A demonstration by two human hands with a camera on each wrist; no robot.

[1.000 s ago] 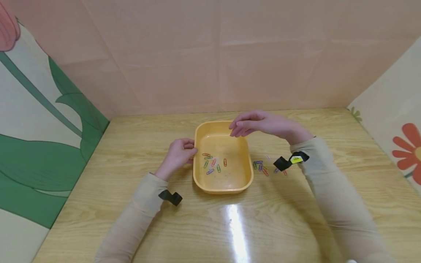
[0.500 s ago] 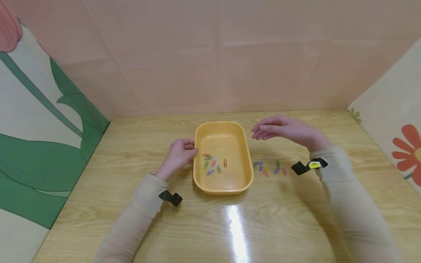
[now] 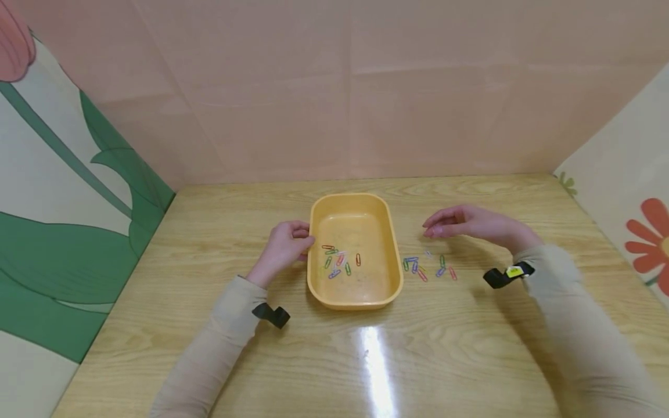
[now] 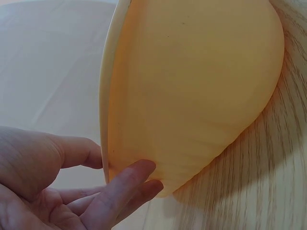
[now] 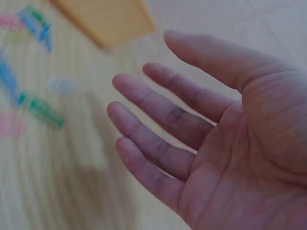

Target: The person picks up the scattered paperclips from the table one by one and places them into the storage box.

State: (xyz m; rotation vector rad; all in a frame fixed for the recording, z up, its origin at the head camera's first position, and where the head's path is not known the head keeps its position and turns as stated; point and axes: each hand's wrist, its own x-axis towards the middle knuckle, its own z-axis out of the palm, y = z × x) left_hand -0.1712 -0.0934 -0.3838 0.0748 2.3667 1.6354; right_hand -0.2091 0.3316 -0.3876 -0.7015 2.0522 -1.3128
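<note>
A yellow plastic tray (image 3: 368, 232) stands on the wooden table with several coloured paper clips (image 3: 348, 268) lying in its left half. At its left side my left hand (image 3: 284, 244) holds the rim. In the left wrist view the thumb is on the rim of the tray (image 4: 201, 81) and the fingers lie against its outer wall. Right of the tray, my right hand (image 3: 473, 223) hovers above the table with nothing in it. Its fingers (image 5: 148, 96) are loosely bent and apart in the right wrist view. Several more paper clips (image 3: 415, 267) lie on the table below that hand.
The wooden table (image 3: 292, 360) meets a pink covered wall (image 3: 345, 116) at the back. Panels with printed flowers stand at the left (image 3: 63, 244) and right. A bright light reflection shows on the tabletop in front of the tray.
My right hand has moved right and down, from above the tray to above the table beside it. The left hand and the tray have stayed in place.
</note>
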